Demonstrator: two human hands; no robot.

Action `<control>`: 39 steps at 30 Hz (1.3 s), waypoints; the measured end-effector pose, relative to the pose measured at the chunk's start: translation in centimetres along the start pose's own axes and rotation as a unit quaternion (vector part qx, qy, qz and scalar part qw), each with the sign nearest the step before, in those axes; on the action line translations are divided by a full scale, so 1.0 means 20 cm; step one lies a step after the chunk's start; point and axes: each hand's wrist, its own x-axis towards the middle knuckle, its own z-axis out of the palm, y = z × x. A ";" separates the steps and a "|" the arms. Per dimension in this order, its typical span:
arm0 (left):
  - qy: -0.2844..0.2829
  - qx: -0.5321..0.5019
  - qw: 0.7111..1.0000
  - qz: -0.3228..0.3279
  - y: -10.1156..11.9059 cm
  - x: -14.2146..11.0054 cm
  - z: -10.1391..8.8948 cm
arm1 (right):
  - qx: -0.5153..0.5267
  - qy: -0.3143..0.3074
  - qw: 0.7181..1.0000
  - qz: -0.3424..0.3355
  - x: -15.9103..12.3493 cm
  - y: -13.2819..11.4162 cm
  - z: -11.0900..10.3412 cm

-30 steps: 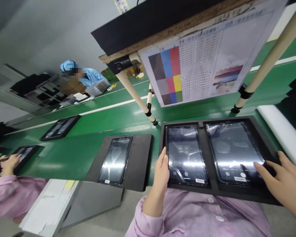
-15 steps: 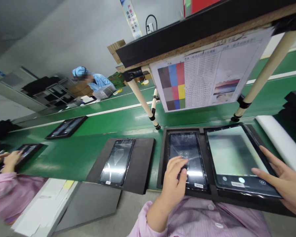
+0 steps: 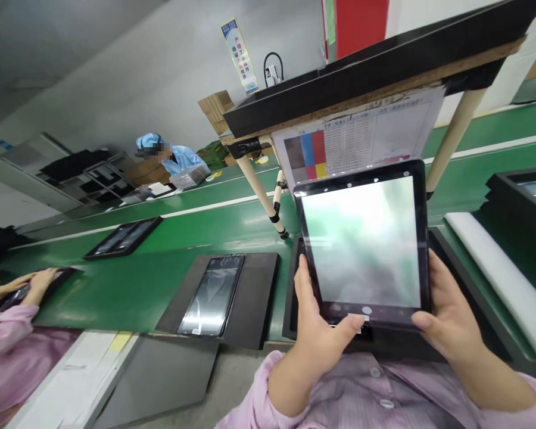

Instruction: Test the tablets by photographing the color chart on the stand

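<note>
A black-framed tablet (image 3: 361, 244) is held up in front of me, tilted toward my face, its screen lit with a blurry white-green picture. My left hand (image 3: 319, 328) grips its lower left corner, thumb on the bottom bezel near a small white label. Around the lower right edge, my right hand (image 3: 451, 310) is closed with its thumb on the front. Under the tablet lies a black foam tray (image 3: 469, 292), mostly covered from view. Further left, another tablet (image 3: 213, 295) with a dark screen rests on a black foam board (image 3: 254, 298).
A pipe-legged shelf (image 3: 366, 83) with a printed colour chart (image 3: 339, 143) stands on the green bench (image 3: 129, 280). To the right are a white foam roll (image 3: 495, 280) and stacked black trays (image 3: 513, 202). A co-worker's hands (image 3: 40, 286) are at far left; another person (image 3: 174, 158) sits across.
The right-hand tablet has been lifted out of its tray and moved left and up. My left hand has left the other tablet's screen and now grips the raised one too.
</note>
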 end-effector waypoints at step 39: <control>0.103 0.135 0.980 0.102 0.01 -0.03 -0.02 | 0.086 -0.126 0.986 0.070 0.17 0.03 0.12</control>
